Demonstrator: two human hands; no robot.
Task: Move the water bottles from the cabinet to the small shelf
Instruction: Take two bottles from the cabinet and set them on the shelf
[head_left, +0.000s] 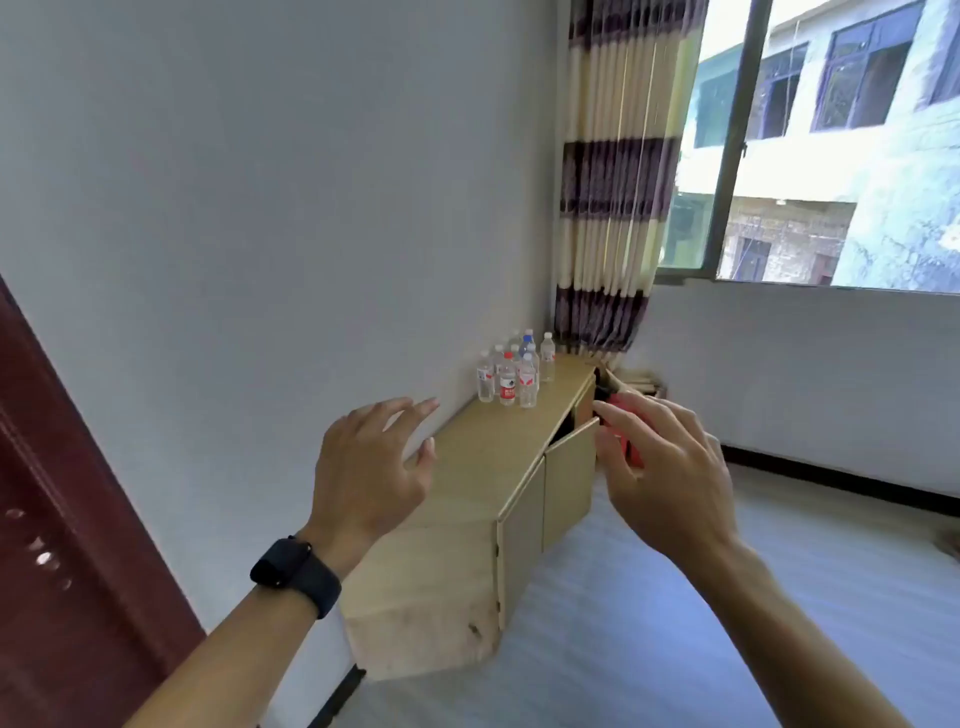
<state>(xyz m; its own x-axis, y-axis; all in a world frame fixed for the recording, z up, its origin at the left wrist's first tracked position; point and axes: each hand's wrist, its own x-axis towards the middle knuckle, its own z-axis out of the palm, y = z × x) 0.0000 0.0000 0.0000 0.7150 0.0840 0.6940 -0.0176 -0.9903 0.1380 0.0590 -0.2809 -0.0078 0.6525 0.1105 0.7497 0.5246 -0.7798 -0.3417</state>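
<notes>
Several clear water bottles (511, 370) with white, red and blue caps stand clustered at the far end of a low, light wooden cabinet (483, 467) along the left wall. My left hand (371, 470), a dark watch on its wrist, hovers over the cabinet top with fingers spread and holds nothing. My right hand (667, 470) is raised in front of the cabinet doors with fingers loosely bent and nothing in them. Both hands are well short of the bottles. One cabinet door (574, 434) stands slightly ajar.
A red object (623, 410) shows behind my right hand, beside the cabinet's far end. A striped curtain (608, 208) hangs in the corner next to a window (831, 145). A dark red door (62, 519) is at the left. The floor (675, 623) is pale.
</notes>
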